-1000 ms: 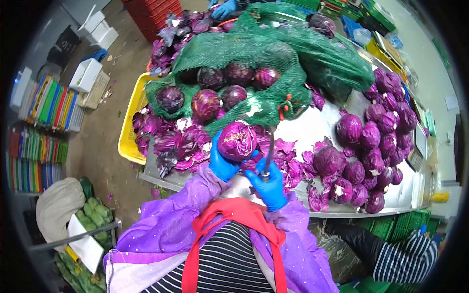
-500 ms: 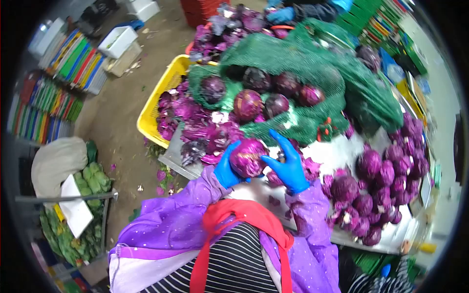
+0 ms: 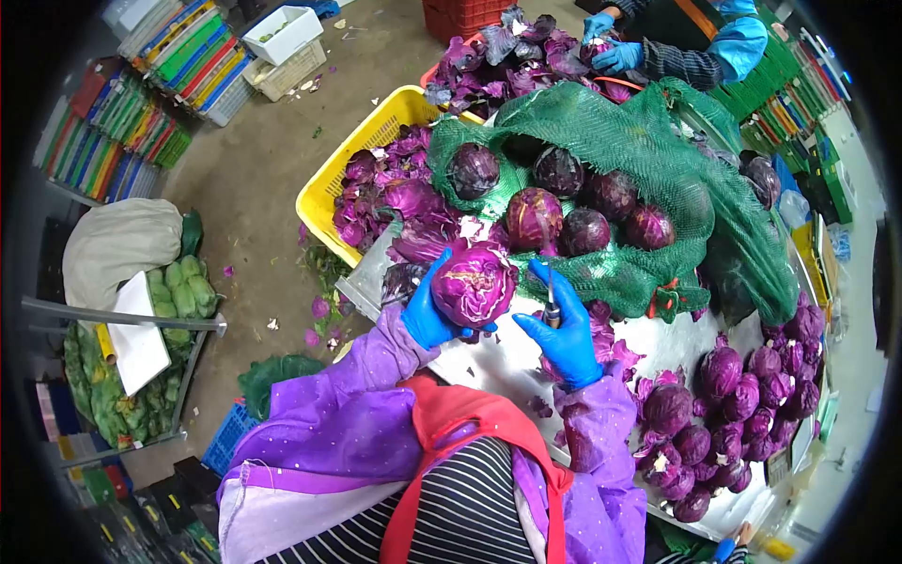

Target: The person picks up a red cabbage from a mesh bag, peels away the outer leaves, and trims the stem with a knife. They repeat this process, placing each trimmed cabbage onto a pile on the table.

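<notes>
In the head view a red cabbage (image 3: 474, 287) rests in my left hand (image 3: 427, 318), whose blue-gloved fingers wrap its left side and underside. Just right of it, my right hand (image 3: 569, 340) grips a small knife (image 3: 552, 308) by its handle. The thin blade points up and away from me, apart from the cabbage. Beyond both hands, several whole red cabbages, one of them a cabbage with a pale scarred face (image 3: 534, 218), lie in the mouth of a green mesh sack (image 3: 620, 122). Loose purple leaves (image 3: 606, 343) lie beside my right hand.
A yellow crate (image 3: 324, 202) at the left holds torn leaves. Several cabbages (image 3: 723, 414) are heaped on the metal table (image 3: 658, 343) at right. A co-worker's gloved hands (image 3: 617, 58) hold a cabbage at the far side. Stacked crates (image 3: 202, 61) stand at back left.
The view has shifted, bringing a co-worker's hands into sight at the top. The cabbage in my left hand now shows a paler, cracked face. The knife in my right hand is now plainly visible.
</notes>
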`<move>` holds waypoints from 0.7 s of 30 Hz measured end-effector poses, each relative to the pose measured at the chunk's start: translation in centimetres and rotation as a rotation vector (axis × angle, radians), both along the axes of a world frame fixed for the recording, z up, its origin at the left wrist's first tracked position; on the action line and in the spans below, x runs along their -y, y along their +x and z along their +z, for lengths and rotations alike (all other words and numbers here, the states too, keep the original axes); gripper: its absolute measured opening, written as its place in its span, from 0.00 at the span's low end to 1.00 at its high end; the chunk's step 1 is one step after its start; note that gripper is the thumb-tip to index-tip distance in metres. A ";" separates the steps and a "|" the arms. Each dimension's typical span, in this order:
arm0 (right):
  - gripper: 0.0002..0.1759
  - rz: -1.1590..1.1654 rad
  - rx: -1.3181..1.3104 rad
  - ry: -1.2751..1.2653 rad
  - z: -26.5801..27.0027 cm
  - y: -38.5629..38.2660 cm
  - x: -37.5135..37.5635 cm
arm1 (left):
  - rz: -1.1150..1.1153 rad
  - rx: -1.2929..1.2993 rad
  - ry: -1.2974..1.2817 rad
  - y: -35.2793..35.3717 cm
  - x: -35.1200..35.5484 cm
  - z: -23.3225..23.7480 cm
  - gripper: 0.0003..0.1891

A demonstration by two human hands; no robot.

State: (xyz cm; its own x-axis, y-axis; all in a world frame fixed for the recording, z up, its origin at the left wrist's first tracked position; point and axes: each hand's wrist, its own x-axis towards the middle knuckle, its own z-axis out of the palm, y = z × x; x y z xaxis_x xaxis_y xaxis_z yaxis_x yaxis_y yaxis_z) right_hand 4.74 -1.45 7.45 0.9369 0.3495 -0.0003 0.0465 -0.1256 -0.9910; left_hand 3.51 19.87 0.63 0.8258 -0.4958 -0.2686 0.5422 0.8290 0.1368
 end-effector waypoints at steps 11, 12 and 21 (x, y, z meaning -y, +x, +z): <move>0.17 0.070 0.261 -0.252 -2.3 0.5 -0.8 | -0.363 -0.078 0.016 -1.8 1.3 -2.0 0.35; 0.15 0.041 0.272 -0.278 -2.7 0.2 -0.9 | -0.366 -0.076 0.025 -2.3 1.6 -2.2 0.35; 0.10 -0.367 -0.332 0.184 -3.4 -1.5 2.2 | 0.306 -0.026 0.423 0.7 -3.3 3.9 0.33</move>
State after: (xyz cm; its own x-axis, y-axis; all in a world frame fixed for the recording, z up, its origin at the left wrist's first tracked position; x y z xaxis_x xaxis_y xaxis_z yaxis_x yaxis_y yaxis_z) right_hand 3.26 -3.64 4.08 0.9576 0.0212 -0.2873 -0.2879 0.1030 -0.9521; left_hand 4.20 23.19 4.52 0.9063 -0.0762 -0.4156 0.2913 0.8252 0.4839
